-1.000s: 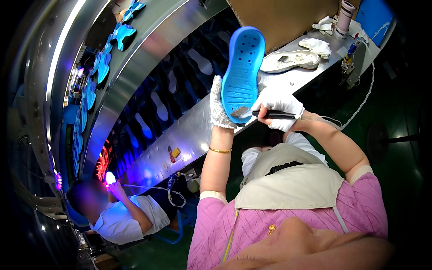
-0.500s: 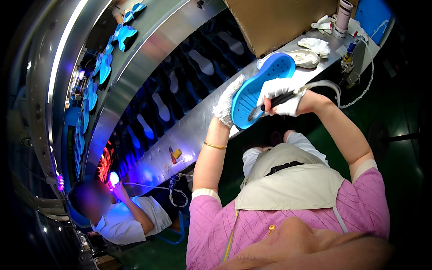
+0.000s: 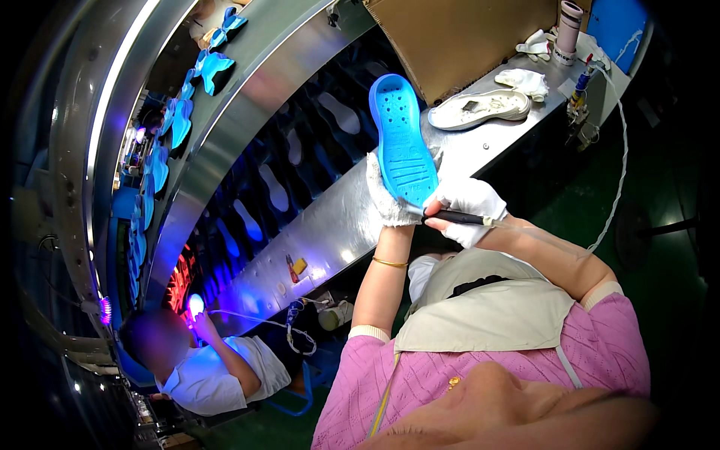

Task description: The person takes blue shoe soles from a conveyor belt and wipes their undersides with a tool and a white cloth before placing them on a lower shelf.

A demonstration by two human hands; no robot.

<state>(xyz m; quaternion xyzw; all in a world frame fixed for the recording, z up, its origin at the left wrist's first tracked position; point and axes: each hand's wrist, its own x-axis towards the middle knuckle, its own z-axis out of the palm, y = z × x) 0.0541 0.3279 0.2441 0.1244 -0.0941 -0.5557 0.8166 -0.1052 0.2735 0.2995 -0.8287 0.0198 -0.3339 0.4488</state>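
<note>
I am looking down at two white-gloved hands raised in front of a pink-sleeved chest with a beige apron. My left hand [image 3: 388, 196] is gripping the heel end of a blue shoe sole [image 3: 403, 142], holding it upright with the studded tread side facing me and the toe pointing to the far side. My right hand [image 3: 469, 210] is closing around a black pen-like tool [image 3: 459, 217], its tip touching the sole's near edge; a thin cable is trailing from the tool to the right. The hands are sitting close together, nearly touching. Beyond them a metal workbench [image 3: 337, 232] is running from near left to far right, carrying a white shoe [image 3: 480, 109] at its far end beside a brown cardboard box [image 3: 472, 37]. At near left, another person in a white shirt [image 3: 214, 375] is holding a violet light [image 3: 196, 306].
</note>
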